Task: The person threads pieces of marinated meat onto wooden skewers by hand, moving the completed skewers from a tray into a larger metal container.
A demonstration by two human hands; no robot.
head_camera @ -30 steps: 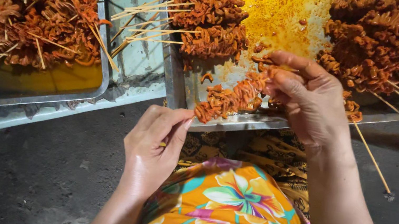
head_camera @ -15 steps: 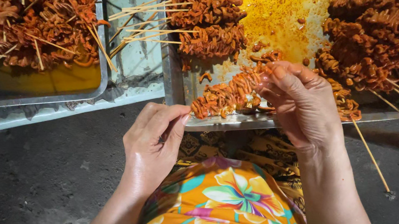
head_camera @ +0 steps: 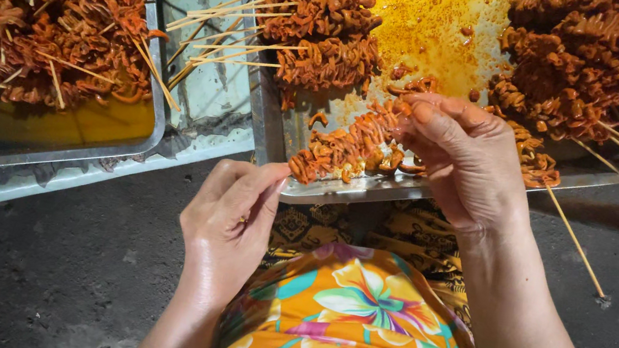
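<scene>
A skewer of orange marinated meat [head_camera: 347,145] slants over the front rim of a metal tray [head_camera: 356,194]. My left hand [head_camera: 230,215] pinches the bare stick end at its lower left. My right hand [head_camera: 466,153] closes its fingers on the upper end of the threaded meat. A pile of finished skewers [head_camera: 318,22] lies in the tray behind, and another pile [head_camera: 583,64] lies to the right.
A second metal tray [head_camera: 73,149] at the left holds a heap of marinated meat [head_camera: 35,23] with sticks in it. A concrete slab [head_camera: 204,58] shows between the trays. A loose stick [head_camera: 574,241] lies on the dark ground at right. Floral cloth [head_camera: 359,331] covers my lap.
The skewer has shifted slightly left and down toward my left hand, and my right hand's fingers have slid along the meat. The trays and piles are unmoved.
</scene>
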